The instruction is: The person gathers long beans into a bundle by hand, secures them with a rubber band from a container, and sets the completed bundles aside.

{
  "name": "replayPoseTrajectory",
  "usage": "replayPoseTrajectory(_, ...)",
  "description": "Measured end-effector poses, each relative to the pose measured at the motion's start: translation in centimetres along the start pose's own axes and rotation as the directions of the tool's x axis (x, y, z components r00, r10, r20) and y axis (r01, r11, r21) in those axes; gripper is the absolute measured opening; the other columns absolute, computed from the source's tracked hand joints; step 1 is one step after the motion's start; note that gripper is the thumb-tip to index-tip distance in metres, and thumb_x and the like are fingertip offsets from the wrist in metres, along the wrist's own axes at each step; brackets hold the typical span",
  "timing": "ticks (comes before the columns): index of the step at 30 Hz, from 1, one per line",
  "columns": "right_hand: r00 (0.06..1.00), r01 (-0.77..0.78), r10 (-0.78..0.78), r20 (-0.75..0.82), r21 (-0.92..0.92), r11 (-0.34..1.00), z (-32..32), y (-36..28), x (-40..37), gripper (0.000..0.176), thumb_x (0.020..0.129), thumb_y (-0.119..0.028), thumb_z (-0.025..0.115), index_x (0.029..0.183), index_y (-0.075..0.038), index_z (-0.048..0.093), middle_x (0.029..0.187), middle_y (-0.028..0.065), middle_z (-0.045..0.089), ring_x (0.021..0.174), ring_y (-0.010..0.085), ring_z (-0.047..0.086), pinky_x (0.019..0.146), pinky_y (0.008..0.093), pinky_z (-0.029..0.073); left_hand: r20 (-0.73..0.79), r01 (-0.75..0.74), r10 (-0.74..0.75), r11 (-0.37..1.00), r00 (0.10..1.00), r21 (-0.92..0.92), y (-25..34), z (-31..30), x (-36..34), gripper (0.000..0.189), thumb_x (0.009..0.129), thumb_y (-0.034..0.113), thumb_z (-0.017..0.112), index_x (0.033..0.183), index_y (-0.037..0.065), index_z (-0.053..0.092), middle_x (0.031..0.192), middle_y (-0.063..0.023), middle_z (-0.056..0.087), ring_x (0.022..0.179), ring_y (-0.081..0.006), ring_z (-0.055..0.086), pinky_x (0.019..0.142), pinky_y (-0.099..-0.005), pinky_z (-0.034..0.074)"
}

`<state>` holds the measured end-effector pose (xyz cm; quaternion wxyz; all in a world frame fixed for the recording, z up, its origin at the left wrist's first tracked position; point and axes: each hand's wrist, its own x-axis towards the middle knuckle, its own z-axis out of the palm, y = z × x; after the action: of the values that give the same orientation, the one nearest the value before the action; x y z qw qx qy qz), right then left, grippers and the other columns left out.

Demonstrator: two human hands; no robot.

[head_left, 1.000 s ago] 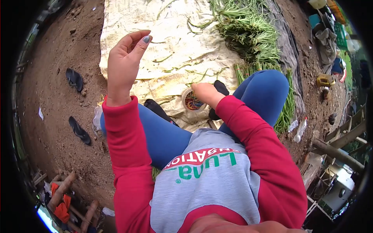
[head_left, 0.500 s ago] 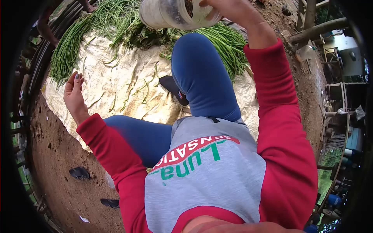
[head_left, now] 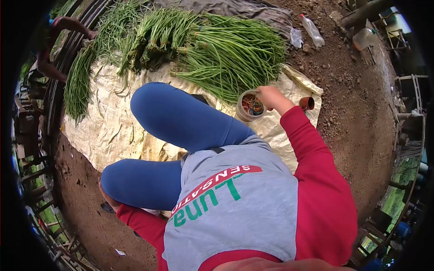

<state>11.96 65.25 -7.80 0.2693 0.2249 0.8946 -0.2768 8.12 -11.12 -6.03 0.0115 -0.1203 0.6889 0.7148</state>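
Observation:
A clear plastic tub (head_left: 244, 111) with a tangle of coloured rubber bands (head_left: 252, 104) inside is gripped at its rim by my right hand (head_left: 271, 98). It is over the pale sheet, beside the cut ends of the green long beans (head_left: 235, 54). More bunches of long beans (head_left: 165, 29) are heaped to the left of these. My left hand (head_left: 107, 195) is low beside my left knee, mostly hidden behind the leg, with its fingers out of sight.
A pale woven sheet (head_left: 108, 135) covers the ground under the beans. A small brown cup (head_left: 307, 103) lies at its right edge. Beyond are a plastic bottle (head_left: 312, 30) and bare soil (head_left: 352, 108). Another person's arm (head_left: 74, 25) reaches in at upper left.
My right hand has brought the tub down and closer, and its opening now shows. My left hand has dropped from over the sheet to beside my knee. My legs have shifted left.

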Motion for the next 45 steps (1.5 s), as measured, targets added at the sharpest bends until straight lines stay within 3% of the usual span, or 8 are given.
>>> replayPoseTrajectory(5, 0.986, 0.063, -0.089, -0.139, -0.184, 0.981, 5.6, 5.5, 1.8, 0.042, 0.085, -0.003, 0.058, 0.126, -0.007, 0.063, 0.105, 0.0248, 0.07, 0.102, 0.041, 0.066, 0.088, 0.0475, 0.052, 0.109, -0.129, 0.12, 0.988, 0.987, 0.08, 7.6, 9.9, -4.1, 0.054, 0.104, 0.039, 0.037, 0.137, 0.0, 0.052, 0.132, -0.0145, 0.061, 0.121, -0.0252, 0.056, 0.108, -0.0375, 0.04)
replayPoseTrajectory(8, 0.985, 0.067, -0.089, -0.146, -0.152, 0.986, 4.3, 5.9, 0.5, 0.044, 0.083, -0.002, 0.058, 0.127, -0.007, 0.063, 0.107, 0.0245, 0.07, 0.101, 0.0394, 0.067, 0.087, 0.0464, 0.053, 0.319, -0.007, 0.107, 0.954, 0.942, -0.301, 10.6, 17.0, -3.9, 0.054, 0.102, 0.037, 0.036, 0.135, -0.002, 0.053, 0.132, -0.0169, 0.06, 0.122, -0.0266, 0.056, 0.109, -0.0394, 0.04)
replayPoseTrajectory(17, 0.993, -0.088, 0.07, -0.1, -0.191, 0.978, 6.8, 8.6, 0.4, 0.034, 0.085, -0.009, 0.062, 0.119, -0.004, 0.064, 0.106, 0.026, 0.069, 0.1, 0.0415, 0.067, 0.085, 0.0466, 0.053, 0.071, -0.223, 0.214, 0.864, 0.974, 0.451, 7.4, 25.6, 3.8, 0.042, 0.1, 0.025, 0.056, 0.132, -0.002, 0.058, 0.131, -0.0145, 0.059, 0.121, -0.0219, 0.055, 0.107, -0.0306, 0.039)
replayPoseTrajectory(25, 0.986, 0.013, 0.024, 0.166, -0.224, 0.975, 2.7, 7.4, -1.0, 0.072, 0.074, -0.033, 0.08, 0.136, -0.005, 0.057, 0.129, 0.0225, 0.064, 0.118, 0.0367, 0.062, 0.099, 0.0442, 0.05, 0.019, -0.351, 0.401, 0.778, 0.916, 0.521, 5.6, 29.1, 1.5, 0.05, 0.102, 0.028, 0.06, 0.14, -0.004, 0.049, 0.133, -0.0194, 0.056, 0.122, -0.0277, 0.055, 0.107, -0.0362, 0.04)
replayPoseTrajectory(34, 0.934, 0.275, -0.28, -0.221, -0.054, 0.96, -3.7, -2.8, 1.5, 0.059, 0.087, -0.031, 0.071, 0.138, -0.005, 0.057, 0.133, 0.0203, 0.062, 0.12, 0.0363, 0.06, 0.102, 0.0432, 0.048, 0.092, -0.404, 0.634, 0.368, 0.768, 0.837, 4.2, 29.9, -6.0, 0.038, 0.092, 0.009, 0.064, 0.13, 0.003, 0.062, 0.149, -0.0232, 0.044, 0.141, -0.0402, 0.037, 0.116, -0.0472, 0.03)
replayPoseTrajectory(38, 0.91, 0.374, -0.38, -0.165, -0.067, 0.925, -4.9, -6.9, 7.1, 0.056, 0.087, -0.033, 0.071, 0.135, -0.005, 0.059, 0.129, 0.0208, 0.064, 0.118, 0.0364, 0.061, 0.101, 0.0443, 0.048, 0.087, -0.488, 0.568, 0.608, 0.819, 0.627, 3.6, 33.0, -7.6, 0.03, 0.09, 0.002, 0.064, 0.119, 0.003, 0.068, 0.142, -0.0167, 0.054, 0.14, -0.0354, 0.041, 0.115, -0.0437, 0.032)
replayPoseTrajectory(42, 0.756, 0.395, -0.415, -0.506, -0.153, 0.906, -7.0, -9.0, 16.7, 0.052, 0.088, -0.034, 0.07, 0.13, -0.004, 0.061, 0.13, 0.0203, 0.061, 0.122, 0.0363, 0.057, 0.102, 0.0463, 0.047, 0.207, -0.493, 0.448, 0.765, 0.869, 0.413, 4.2, 39.0, -4.5, 0.028, 0.092, 0.001, 0.062, 0.12, 0.001, 0.067, 0.137, -0.0125, 0.058, 0.136, -0.0271, 0.047, 0.111, -0.038, 0.038)
replayPoseTrajectory(45, 0.704, 0.311, -0.389, -0.594, -0.234, 0.921, -10.9, -11.0, 22.8, 0.057, 0.089, -0.036, 0.069, 0.136, -0.006, 0.056, 0.136, 0.0197, 0.058, 0.125, 0.0369, 0.055, 0.104, 0.0466, 0.045, 0.362, -0.056, 0.054, 0.998, 0.93, -0.006, 1.6, 44.0, 0.7, 0.031, 0.096, 0.003, 0.06, 0.127, 0.0, 0.062, 0.135, -0.0096, 0.059, 0.129, -0.0179, 0.051, 0.106, -0.0326, 0.042)
